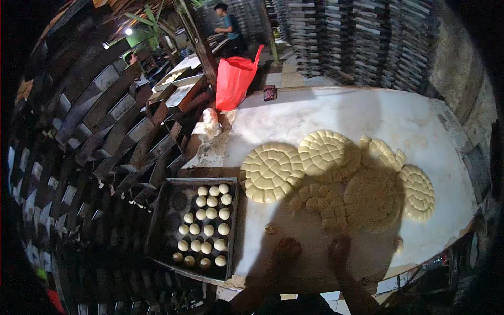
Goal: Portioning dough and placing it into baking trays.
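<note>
My left hand (287,248) is low over the near part of the pale table, in deep shadow; it looks rounded, but its fingers cannot be made out. To its right, my right hand (338,251) is also dark, and any dough under either hand is hidden. A small dough piece (270,229) lies just beyond my left hand. Farther off are flat dough rounds cut into segments: a left one (273,170), a middle one (328,155), a shaded one (371,199) and a right one (418,192). Partly used dough (317,203) lies in shadow between them.
A dark metal tray (235,226) with rows of dough balls (211,212) stands left of the table (420,115). A red bag (236,79), a small dark packet (270,93) and a plastic-wrapped item (211,122) are at the far left. Beyond stands another person (227,29).
</note>
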The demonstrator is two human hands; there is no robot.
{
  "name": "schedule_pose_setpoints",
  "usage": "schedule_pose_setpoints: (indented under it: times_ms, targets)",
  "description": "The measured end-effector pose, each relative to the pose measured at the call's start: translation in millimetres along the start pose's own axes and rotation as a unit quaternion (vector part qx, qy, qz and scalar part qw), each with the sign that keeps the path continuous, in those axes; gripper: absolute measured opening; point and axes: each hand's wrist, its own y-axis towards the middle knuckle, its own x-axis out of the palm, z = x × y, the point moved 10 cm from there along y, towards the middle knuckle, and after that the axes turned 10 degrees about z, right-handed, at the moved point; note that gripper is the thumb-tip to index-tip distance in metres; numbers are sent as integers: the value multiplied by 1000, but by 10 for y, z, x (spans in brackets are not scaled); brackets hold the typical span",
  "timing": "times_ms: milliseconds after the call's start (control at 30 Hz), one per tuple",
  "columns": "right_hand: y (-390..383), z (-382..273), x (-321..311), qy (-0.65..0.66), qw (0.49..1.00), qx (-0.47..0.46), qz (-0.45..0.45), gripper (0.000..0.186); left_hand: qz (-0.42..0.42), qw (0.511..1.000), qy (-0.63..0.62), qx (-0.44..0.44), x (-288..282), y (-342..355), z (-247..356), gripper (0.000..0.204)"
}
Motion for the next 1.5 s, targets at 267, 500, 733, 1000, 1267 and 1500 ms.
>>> schedule_pose_setpoints:
  times_ms: [267, 500, 733, 1000, 1267, 1500]
  targets:
    - [-560, -52, -132, 347, 781, 475, -210, 30, -355, 890, -207, -200, -181, -937, 78, 35]
    - [-236, -1883, 173, 276, 930, 180, -163, 40, -161, 937, -303, -67, -1063, -507, 111, 42]
    - [14, -1831, -265, 172, 966, 179, -66, 31, -77, 979, -186, -41, -563, -646, 332, 40]
    - [34, -534, -354, 109, 981, 153, -52, 33, -50, 988, -56, -133, 226, -445, 34, 47]
    - [-279, -82, -227, 106, 991, -19, -84, 37, -58, 974, 116, -185, -276, -408, 43, 75]
    - [-114, -2, -364, 109, 957, -202, -175, 28, 73, 989, 87, -91, -534, -672, -176, 38]
